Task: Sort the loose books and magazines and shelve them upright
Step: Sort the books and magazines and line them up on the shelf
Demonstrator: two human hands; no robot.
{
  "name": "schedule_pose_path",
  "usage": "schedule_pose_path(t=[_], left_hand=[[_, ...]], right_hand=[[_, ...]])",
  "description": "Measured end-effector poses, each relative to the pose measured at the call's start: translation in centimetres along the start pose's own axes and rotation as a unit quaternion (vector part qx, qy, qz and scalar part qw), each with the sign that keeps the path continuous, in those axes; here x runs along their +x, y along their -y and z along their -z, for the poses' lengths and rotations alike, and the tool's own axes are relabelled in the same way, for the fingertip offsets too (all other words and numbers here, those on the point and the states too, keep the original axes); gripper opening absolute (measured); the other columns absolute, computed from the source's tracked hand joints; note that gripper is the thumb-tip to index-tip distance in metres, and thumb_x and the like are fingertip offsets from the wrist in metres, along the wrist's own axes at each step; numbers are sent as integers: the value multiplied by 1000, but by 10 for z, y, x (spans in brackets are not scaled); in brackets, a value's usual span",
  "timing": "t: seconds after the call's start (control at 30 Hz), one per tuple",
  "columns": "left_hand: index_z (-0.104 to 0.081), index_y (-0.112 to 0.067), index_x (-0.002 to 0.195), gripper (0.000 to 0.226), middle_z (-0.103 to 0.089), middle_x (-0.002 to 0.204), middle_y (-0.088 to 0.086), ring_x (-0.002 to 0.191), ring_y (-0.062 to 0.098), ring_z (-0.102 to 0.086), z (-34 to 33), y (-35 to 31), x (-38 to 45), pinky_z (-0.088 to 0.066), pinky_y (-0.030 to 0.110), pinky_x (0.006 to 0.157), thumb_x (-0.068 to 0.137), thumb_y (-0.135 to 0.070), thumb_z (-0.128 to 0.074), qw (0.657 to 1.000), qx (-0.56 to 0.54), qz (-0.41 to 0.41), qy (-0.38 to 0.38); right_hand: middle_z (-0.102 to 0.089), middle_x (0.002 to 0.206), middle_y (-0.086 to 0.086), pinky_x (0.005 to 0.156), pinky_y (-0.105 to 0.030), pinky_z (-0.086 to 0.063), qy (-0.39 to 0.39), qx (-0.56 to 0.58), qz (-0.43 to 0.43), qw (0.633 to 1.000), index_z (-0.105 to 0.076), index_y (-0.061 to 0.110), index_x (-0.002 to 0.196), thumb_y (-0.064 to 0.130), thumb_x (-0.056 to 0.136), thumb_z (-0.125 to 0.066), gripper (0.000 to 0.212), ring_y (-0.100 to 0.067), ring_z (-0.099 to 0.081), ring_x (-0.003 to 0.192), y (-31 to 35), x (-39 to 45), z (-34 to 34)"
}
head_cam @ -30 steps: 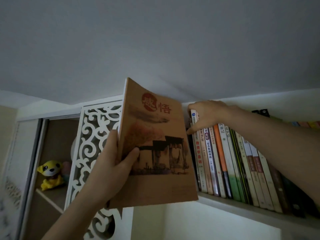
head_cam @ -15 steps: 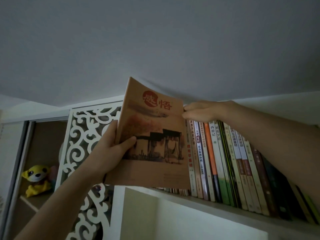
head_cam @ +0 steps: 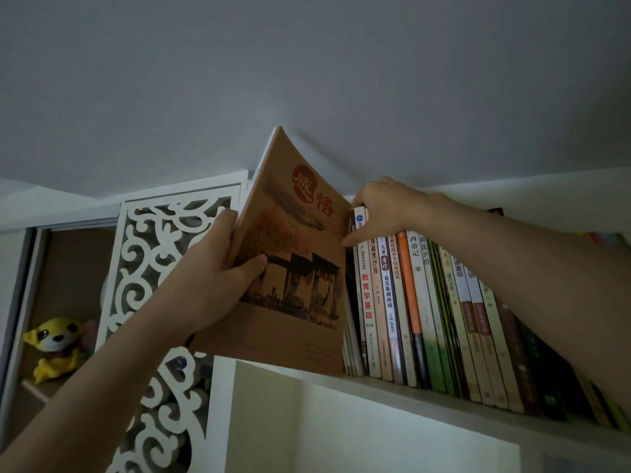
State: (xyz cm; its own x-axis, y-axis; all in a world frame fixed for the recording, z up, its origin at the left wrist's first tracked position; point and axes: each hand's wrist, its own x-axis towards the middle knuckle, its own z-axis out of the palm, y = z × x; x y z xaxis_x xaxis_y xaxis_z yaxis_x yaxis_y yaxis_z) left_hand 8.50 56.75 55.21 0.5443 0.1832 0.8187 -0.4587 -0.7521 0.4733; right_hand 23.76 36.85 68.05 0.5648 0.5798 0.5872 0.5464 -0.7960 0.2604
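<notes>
The person is holding a brown book (head_cam: 290, 268) in the left hand (head_cam: 211, 278), with the thumb pressing on the front cover and the remaining fingers wrapping behind the spine edge, so the hand is grasping the book. The book is standing nearly upright, long axis vertical with a slight lean to the right at the top, and its lower edge is sitting at or just above the front lip of the shelf (head_cam: 444, 404); contact cannot be confirmed. The right hand (head_cam: 382, 209) is reaching over the top of the row of books (head_cam: 426, 319), fingers curling over the upper edges of the leftmost volumes and the thumb pressing on their spines, gripping them. The gap that the coming move depends on is lying directly below the right thumb and immediately right of the left thumb, between the brown cover and the first spine of the row. The left hand is the nearer one to the book and is carrying it; the right hand is judged to be holding the row aside. The next move is likely a push inward, away from the left fingers, keeping the long axis vertical. The shelf is white and is mounted high, close to the grey ceiling. Left of the left hand, a white carved panel (head_cam: 153, 268) is standing, and beyond it a yellow plush toy (head_cam: 54, 346) is sitting in a cabinet.
</notes>
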Motion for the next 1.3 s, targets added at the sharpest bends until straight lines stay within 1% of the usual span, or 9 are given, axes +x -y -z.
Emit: schedule_pose_path(t=[0.2, 0.4, 0.47, 0.67, 0.83, 1.0, 1.07, 1.2, 1.3], left_hand=[[-47, -23, 109, 22, -64, 93, 2, 81, 19, -64, -2, -1, 0, -53, 42, 71, 91, -26, -59, 1000, 6, 1, -2], [-44, -21, 107, 19, -62, 88, -4, 73, 7, -62, -22, -1, 11, -44, 19, 53, 93, -24, -57, 1000, -6, -12, -3], [-42, -21, 108, 19, -61, 87, -5, 71, 6, -62, -35, -1, 15, -42, 15, 51, 94, -24, -55, 1000, -17, -15, -1], [-42, -20, 110, 21, -60, 91, -1, 78, 10, -61, -51, 1, 26, -42, 22, 57, 94, -24, -55, 999, -34, -14, -8], [-40, -20, 111, 23, -60, 92, 1, 78, 13, -62, -54, 2, 32, -46, 24, 59, 94, -26, -54, 999, 1, -40, -16], [-35, -23, 113, 27, -56, 95, -8, 77, 6, -61, -103, 10, 19, -50, 20, 58, 95, -25, -54, 996, -61, -14, -69], [-36, -24, 112, 26, -52, 104, -7, 89, 8, -57, -133, 14, 17, -47, 20, 68, 94, -26, -55, 993, -60, 3, -103], [-40, -16, 123, 41, -42, 125, 10, 115, 24, -40, -183, 21, 11, -32, 35, 94, 93, -42, -49, 986, 42, 3, -162], [-25, -36, 138, 59, -23, 133, -9, 121, 9, -21, -182, 38, -4, -19, 33, 101, 87, -65, -30, 992, 41, -74, -98]], right_hand=[[-71, 73, -1, 61, -33, -61, -22, 3, -10, 1000, -69, 14, 89, 60, 67, -77, 51, -11, -69, 58, -4, -3, -6], [-64, 91, -1, 66, -37, -57, -34, -15, -16, 999, -40, 20, 120, 64, 66, -75, 78, -16, -66, 73, 0, -11, -5], [-65, 94, -1, 66, -36, -57, -47, -28, -1, 999, -42, 23, 122, 63, 69, -72, 73, -16, -65, 74, -1, -14, -6], [-65, 98, 2, 70, -35, -55, -54, -52, 20, 997, -51, 32, 116, 62, 76, -65, 51, -14, -62, 77, -1, -18, -7], [-61, 94, 6, 69, -32, -53, -36, -91, 15, 995, -44, 34, 118, 80, 59, -65, 78, -14, -63, 77, 0, -18, -8], [-57, 104, 6, 76, -36, -51, -49, -122, 22, 991, -37, 32, 126, 87, 45, -65, 102, -17, -60, 87, 1, -19, -15], [-60, 107, 5, 76, -34, -48, -40, -116, 29, 992, -38, 30, 126, 85, 47, -67, 101, -16, -60, 89, 0, -22, -15], [-62, 116, 6, 82, -34, -45, -30, -111, 31, 993, -38, 29, 133, 82, 49, -70, 104, -16, -60, 100, -1, -24, -13], [-62, 118, 6, 84, -35, -45, -37, -109, 34, 993, -38, 28, 135, 78, 52, -72, 103, -16, -60, 102, -2, -24, -13]])
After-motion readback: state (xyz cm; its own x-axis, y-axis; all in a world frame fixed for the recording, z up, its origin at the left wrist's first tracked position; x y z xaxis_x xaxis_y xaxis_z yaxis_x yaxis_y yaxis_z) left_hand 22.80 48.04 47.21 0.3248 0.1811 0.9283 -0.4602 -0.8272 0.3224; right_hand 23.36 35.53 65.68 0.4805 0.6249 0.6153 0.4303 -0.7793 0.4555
